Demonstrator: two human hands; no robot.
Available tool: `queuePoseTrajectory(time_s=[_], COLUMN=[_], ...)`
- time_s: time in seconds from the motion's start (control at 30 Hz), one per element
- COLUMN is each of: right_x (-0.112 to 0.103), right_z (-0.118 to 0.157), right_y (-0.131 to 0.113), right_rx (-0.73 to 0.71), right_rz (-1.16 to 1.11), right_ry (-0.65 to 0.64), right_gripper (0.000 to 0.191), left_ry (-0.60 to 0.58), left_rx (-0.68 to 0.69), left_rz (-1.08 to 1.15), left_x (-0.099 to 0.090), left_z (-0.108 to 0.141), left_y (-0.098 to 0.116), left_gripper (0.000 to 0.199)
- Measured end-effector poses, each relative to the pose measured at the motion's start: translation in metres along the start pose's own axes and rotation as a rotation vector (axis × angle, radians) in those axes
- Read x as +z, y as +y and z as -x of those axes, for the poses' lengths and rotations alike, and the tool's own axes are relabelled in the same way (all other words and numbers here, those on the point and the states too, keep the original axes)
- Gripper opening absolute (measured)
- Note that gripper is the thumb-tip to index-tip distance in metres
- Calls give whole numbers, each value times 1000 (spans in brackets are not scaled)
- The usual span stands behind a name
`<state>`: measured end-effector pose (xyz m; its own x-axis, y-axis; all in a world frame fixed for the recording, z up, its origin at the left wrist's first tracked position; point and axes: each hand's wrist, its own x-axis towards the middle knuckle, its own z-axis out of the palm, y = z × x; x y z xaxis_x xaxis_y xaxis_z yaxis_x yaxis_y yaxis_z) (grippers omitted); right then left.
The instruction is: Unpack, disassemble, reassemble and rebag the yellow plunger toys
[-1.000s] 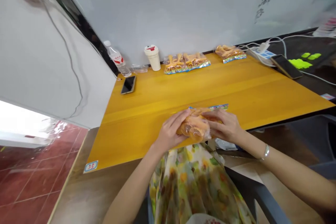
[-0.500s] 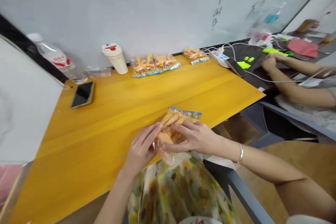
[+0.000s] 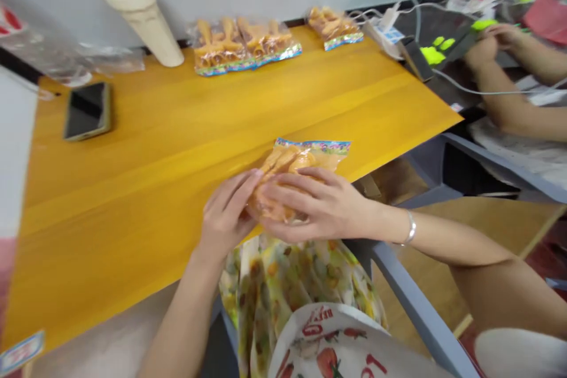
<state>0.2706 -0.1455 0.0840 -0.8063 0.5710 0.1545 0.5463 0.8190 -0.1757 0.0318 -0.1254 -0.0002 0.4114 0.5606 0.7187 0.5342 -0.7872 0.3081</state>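
Hands: your left hand (image 3: pixel 225 215) cups the near left side of the snack packet (image 3: pixel 295 156), and your right hand (image 3: pixel 314 204) lies across it from the right, fingers curved over the plastic. Both are closed around it, and they nearly meet.
Snack packet: held at the near edge of the tabletop (image 3: pixel 133 189), its orange contents pressed under your palms, its printed blue-and-green strip pointing away from you.
Right wrist: a silver bracelet (image 3: pixel 410 228) sits just behind your right hand.
Lap: a floral cloth (image 3: pixel 283 289) and a white printed bag (image 3: pixel 328 342) lie below your hands.
Tabletop, far side: two joined packets (image 3: pixel 243 47) and a smaller packet (image 3: pixel 334 28) lie along the back edge, beside a white lidded cup (image 3: pixel 139 18).
Tabletop, left: a black phone (image 3: pixel 87 111) lies face up.
Upper right: a co-worker's hands (image 3: pixel 485 44) work near neon-green notes (image 3: pixel 433 54), past a power strip (image 3: pixel 390 32).
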Motion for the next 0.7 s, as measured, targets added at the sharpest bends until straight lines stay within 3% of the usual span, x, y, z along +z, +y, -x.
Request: queuePoseTrajectory(time_s=[0.2, 0.3, 0.37, 0.43, 0.53, 0.7], right_x=[15, 16, 11, 1, -20, -53], right_z=[16, 20, 20, 17, 10, 1], right_y=[30, 44, 55, 73, 121, 251], right_rx=[-101, -135, -80, 73, 376, 740], right_rz=[-25, -66, -98, -118, -166, -443], right_ry=[156, 312, 466, 628, 802, 830], right_gripper=[44, 44, 41, 40, 40, 37], left_ry=[-47, -65, -52, -33, -98, -159], left_rx=[-18, -86, -154, -252, -414, -428], left_rz=[-38, -54, -86, -118, -140, -279], left_x=[2, 3, 4, 5, 7, 13], left_z=[-6, -5, -2, 2, 9, 15], left_y=[4, 4, 3, 1, -3, -11], left_gripper=[64, 67, 77, 86, 75, 76])
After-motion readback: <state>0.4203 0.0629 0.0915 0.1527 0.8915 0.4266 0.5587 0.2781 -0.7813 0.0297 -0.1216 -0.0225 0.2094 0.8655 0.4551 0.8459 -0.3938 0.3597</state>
